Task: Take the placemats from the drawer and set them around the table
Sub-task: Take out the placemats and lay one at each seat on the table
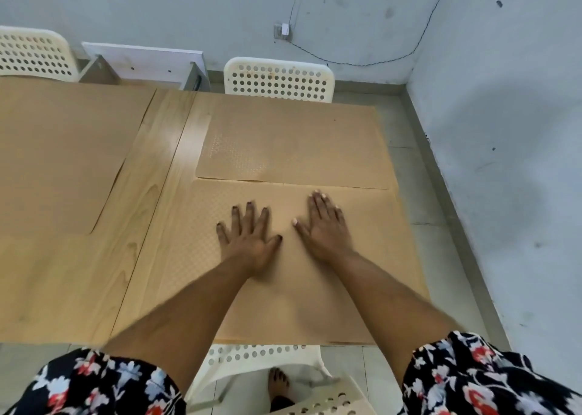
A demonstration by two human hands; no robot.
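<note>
A tan textured placemat (371,257) lies flat on the near right part of the wooden table (148,200). My left hand (248,235) and my right hand (324,225) rest palm down on it, side by side, fingers spread, holding nothing. A second placemat (293,143) lies just beyond, at the far right side in front of a white chair. A third placemat (59,156) covers the far left part of the table.
White perforated chairs stand at the far side (278,79), the far left corner (34,52) and right below me (264,358). A white drawer unit (141,58) sits behind the table. The grey wall (504,131) runs close along the right.
</note>
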